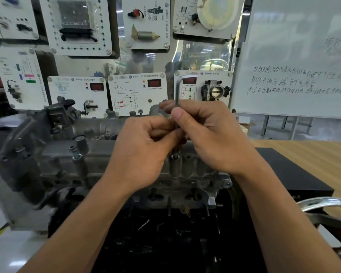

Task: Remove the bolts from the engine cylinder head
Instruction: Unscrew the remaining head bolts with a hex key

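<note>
1. The grey engine cylinder head (pixel 98 154) is seen in the middle, just in front of the person, and it stretches off to the left.
2. A bolt (pixel 174 157) is seen on its top, right under the hands.
3. A thin metal key (pixel 177 89) with a bent top is held upright over that bolt. Its low end is hidden by fingers, so it cannot be told if it sits in the bolt.
4. The upper stem of the key is pinched by the right hand (pixel 207 134), with the thumb in front and the fingers behind.
5. The lower stem is pinched by the left hand (pixel 144 152), with its fingers curled. The two hands are touching.
6. A second bolt (pixel 73 149) is seen sticking up from the head on the left, a bit tilted.
7. A black box (pixel 287 174) is set on a wooden table (pixel 313 152) to the right of the head.
8. White display panels (pixel 137 93) with car parts are hung far behind, and a whiteboard (pixel 293 56) with writing is seen at the far right.
</note>
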`<state>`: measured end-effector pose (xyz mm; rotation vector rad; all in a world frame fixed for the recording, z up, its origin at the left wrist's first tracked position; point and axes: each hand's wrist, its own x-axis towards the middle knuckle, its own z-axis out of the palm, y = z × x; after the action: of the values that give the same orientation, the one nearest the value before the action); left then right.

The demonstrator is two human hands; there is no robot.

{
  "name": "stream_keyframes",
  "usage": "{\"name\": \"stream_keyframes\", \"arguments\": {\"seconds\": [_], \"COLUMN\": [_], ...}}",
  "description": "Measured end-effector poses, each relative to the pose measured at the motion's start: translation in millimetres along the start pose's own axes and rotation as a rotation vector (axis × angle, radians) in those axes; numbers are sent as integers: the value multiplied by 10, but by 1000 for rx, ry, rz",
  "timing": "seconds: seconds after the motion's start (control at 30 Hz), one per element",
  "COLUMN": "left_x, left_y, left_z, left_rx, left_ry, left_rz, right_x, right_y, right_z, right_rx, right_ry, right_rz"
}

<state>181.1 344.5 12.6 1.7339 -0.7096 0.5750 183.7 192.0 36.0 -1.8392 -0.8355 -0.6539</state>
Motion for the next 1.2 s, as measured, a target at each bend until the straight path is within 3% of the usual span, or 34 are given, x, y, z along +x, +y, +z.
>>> {"name": "stream_keyframes", "arguments": {"seconds": [0.1,0.17,0.33,0.57,0.73,0.93,1.0,1.1,1.2], "left_x": [14,35,39,74,91,87,107,84,54], "left_y": [-7,19,35,95,103,77,77,91,78], "left_z": [96,128,20,85,-109,-4,-19,-105,-100], "left_rx": [45,81,-19,140,33,149,87,38,92], "left_ry": [163,187,-166,145,-209,94,27,-209,-81], "left_rz": [40,22,-7,19,-18,2,-26,-13,1], "right_x": [-5,-3,-7,7,-5,-7,-4,2,1], "right_y": [-11,-5,8,-29,-33,-77,-82,-77,-81], "right_z": [18,17,-35,31,-19,36,22,-29,-13], "right_rx": [33,48,60,41,66,57,51,27,5], "right_ry": [99,146,129,107,131,99,112,145,125], "right_rz": [-43,-55,-15,-36,17,0,11,35,40]}}
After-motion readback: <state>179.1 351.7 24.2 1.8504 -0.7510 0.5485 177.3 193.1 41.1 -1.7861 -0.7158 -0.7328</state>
